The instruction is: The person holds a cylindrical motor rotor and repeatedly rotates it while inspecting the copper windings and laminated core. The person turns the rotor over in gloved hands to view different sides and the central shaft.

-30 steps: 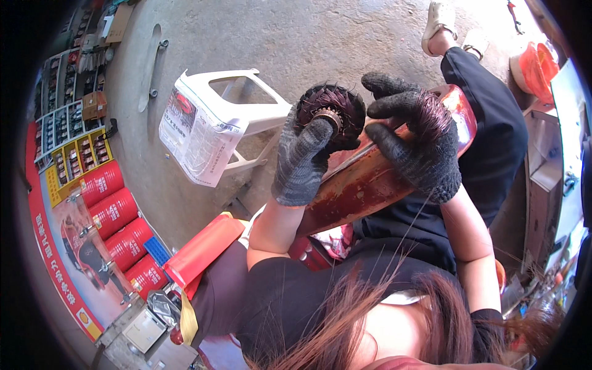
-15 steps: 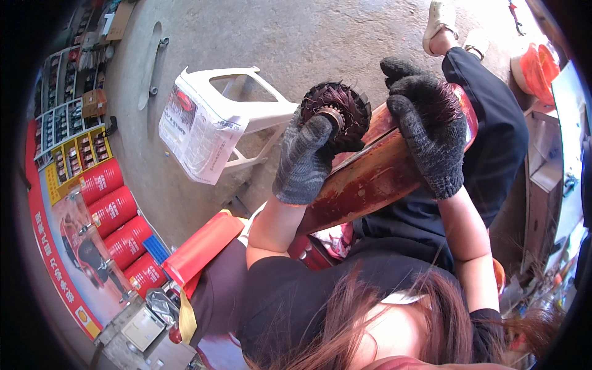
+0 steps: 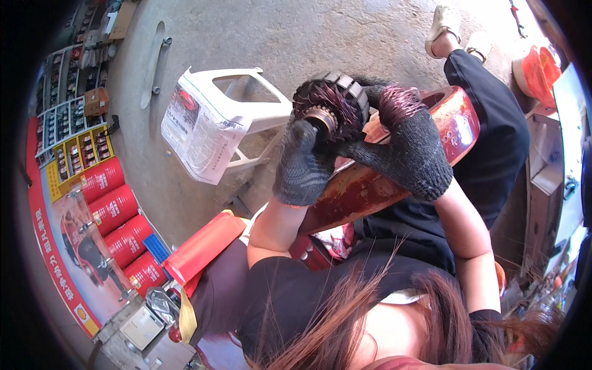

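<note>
My left hand (image 3: 300, 161), in a dark grey knit glove, is wrapped round the shaft end of a motor armature (image 3: 336, 106). The armature has dark core teeth, reddish-brown wire ends sticking out and a copper-coloured commutator (image 3: 322, 118) beside my thumb. My right hand (image 3: 420, 148), gloved alike, is closed round a bundle of reddish copper wires (image 3: 398, 103). Its thumb reaches to the near side of the armature and its fingertips are at the far side, partly hidden. Both hands are above a worn red-brown curved panel (image 3: 364, 191) across my lap.
A white plastic stool (image 3: 246, 114) draped with newspaper (image 3: 200, 132) stands left of the armature. Red drums (image 3: 114, 209) and shelves of small goods line the left. An orange-lined bucket (image 3: 536, 71) is at the far right. A red box (image 3: 203, 246) lies near my left elbow.
My right hand has moved left and down with the wires, up against the armature. In my left hand the armature has tilted, showing more of its toothed rim.
</note>
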Tool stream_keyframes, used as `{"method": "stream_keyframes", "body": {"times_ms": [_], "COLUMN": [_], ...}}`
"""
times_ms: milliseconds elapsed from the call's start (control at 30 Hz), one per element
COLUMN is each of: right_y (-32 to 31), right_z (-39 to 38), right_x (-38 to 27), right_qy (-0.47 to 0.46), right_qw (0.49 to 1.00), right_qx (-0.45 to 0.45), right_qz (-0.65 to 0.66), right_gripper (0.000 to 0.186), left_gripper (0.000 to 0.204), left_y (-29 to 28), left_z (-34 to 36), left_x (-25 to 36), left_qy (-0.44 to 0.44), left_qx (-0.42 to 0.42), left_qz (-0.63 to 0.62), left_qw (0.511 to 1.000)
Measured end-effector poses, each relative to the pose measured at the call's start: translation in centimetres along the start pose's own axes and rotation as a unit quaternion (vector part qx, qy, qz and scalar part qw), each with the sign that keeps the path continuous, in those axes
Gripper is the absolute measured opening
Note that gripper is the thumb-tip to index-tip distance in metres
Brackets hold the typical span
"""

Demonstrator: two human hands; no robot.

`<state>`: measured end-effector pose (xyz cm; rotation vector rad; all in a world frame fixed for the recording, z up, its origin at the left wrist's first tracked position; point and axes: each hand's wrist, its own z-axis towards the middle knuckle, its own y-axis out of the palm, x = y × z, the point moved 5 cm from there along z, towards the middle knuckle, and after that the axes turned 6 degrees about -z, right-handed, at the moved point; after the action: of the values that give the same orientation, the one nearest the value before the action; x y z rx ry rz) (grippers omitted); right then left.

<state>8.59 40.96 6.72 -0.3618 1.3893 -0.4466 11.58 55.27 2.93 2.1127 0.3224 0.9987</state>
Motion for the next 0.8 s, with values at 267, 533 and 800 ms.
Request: {"method": "stream_keyframes", "body": {"times_ms": [267, 533, 800], "right_y": [-0.2, -0.4, -0.6], "right_z": [-1.0, -1.0, -0.9], "right_x": [1.1, 1.4, 1.1], "right_qy": [-0.055, 0.013, -0.001], "right_qw": [0.990, 0.978, 0.983], "right_qx": [0.029, 0.011, 0.067], "right_qz": [0.129, 0.209, 0.170], "right_gripper": [0.057, 0.051, 0.044], "left_gripper": [0.093, 0.095, 0.093], "left_y": [-0.1, 0.0, -0.4], "left_z": [0.0, 0.0, 0.3], "left_x": [0.2, 0.3, 0.3], "left_qy": [0.028, 0.035, 0.046], "left_qx": [-0.033, -0.049, -0.064], "left_qz": [0.026, 0.078, 0.118], "left_qw": [0.999, 0.995, 0.990]}}
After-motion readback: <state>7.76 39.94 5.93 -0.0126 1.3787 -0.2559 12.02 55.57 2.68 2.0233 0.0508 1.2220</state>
